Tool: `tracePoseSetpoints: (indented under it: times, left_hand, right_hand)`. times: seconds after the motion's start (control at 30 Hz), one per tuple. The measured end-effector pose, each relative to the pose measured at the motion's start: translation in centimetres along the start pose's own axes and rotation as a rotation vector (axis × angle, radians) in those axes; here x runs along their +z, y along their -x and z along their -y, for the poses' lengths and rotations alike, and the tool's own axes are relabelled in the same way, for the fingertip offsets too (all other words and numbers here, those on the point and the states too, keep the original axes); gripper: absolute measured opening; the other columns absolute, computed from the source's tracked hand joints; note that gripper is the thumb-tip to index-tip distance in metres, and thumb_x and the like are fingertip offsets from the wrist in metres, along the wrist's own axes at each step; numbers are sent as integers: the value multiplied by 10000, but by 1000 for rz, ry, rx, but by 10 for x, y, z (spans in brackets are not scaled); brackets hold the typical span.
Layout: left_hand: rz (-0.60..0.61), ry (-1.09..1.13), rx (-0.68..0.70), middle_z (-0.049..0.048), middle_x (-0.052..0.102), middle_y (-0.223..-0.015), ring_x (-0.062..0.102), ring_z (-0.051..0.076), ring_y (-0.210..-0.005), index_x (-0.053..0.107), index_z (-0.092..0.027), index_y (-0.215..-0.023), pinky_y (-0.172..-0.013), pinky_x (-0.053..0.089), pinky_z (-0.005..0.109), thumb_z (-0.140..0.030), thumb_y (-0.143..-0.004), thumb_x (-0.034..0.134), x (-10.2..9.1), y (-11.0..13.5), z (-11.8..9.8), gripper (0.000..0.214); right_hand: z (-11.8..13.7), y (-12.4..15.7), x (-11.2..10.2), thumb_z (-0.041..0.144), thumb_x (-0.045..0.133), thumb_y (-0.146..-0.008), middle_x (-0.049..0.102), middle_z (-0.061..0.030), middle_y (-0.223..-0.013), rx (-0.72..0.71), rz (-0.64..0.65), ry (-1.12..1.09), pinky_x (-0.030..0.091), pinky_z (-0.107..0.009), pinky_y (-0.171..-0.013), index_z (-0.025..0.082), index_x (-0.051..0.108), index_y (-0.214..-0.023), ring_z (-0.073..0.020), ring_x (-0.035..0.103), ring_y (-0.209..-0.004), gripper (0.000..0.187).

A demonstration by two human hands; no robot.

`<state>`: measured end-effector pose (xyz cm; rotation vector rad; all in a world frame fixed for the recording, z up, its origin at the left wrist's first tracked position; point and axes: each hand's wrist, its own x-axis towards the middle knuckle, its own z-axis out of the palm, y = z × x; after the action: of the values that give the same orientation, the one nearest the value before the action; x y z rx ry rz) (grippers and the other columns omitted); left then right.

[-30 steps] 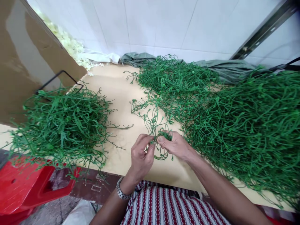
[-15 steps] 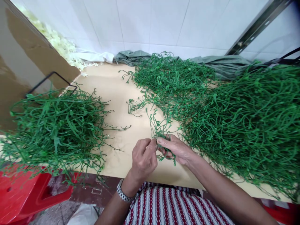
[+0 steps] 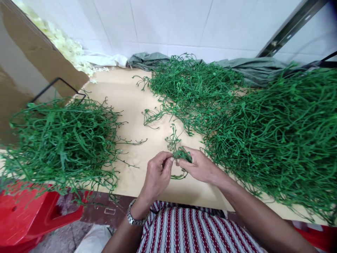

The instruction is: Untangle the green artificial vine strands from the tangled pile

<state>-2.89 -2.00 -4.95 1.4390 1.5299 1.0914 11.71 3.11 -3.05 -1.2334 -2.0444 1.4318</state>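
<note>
A small bunch of thin green plastic-looking stems [image 3: 181, 154] with little knobs is gathered in my right hand [image 3: 198, 164], fingers closed round it. My left hand [image 3: 159, 171] meets it from the left, thumb and forefinger pinching the edge of the same bunch. Some stems stick up past the fingers, and a few hang below onto the table. To the right lies a large heap of like green stems [image 3: 279, 140], joined to a smaller heap [image 3: 195, 80] at the back. Another pile of green stems [image 3: 65, 137] lies at the left.
The pale table [image 3: 131, 179] runs along a white tiled wall [image 3: 168, 24]. A cardboard box [image 3: 34, 52] and a black wire frame [image 3: 56, 81] stand at left. Pale petals [image 3: 65, 47] lie behind the box. A red stool [image 3: 28, 214] is below the table's left edge.
My right hand has closed more round the bunch, drawing the stems into a tighter clump. My left hand has turned, its thumb now showing at the pinch, and its wrist has moved slightly left.
</note>
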Motion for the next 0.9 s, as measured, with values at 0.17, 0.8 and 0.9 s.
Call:
tracePoseSetpoints:
  times: [0.17, 0.8, 0.9]
  left_hand:
    - [15, 243, -164, -33, 430, -548, 345, 69, -501, 578, -121, -686, -452, 280, 182, -234, -762, 531, 1, -3, -6, 144]
    - [-25, 904, -431, -5, 604, -552, 543, 93, -552, 618, -119, -616, -595, 410, 211, -149, -576, 721, 0, -8, -2, 115]
    - [-91, 899, -395, -9, 611, -576, 524, 87, -555, 639, -124, -606, -596, 399, 210, -143, -542, 740, 2, -7, -3, 121]
  right_hand:
    - [-7, 0, -3, 98, 468, -730, 531, 0, -669, -224, -80, 375, 296, -209, -539, 174, 503, -765, -112, 449, -588, 91]
    - [-9, -12, -11, 266, 511, -791, 467, 25, -627, -101, 60, -59, 337, -206, -539, 152, 509, -694, -95, 412, -577, 150]
    - [-7, -11, -11, 274, 527, -783, 458, 25, -620, -80, 44, -86, 344, -206, -536, 153, 514, -702, -94, 406, -575, 146]
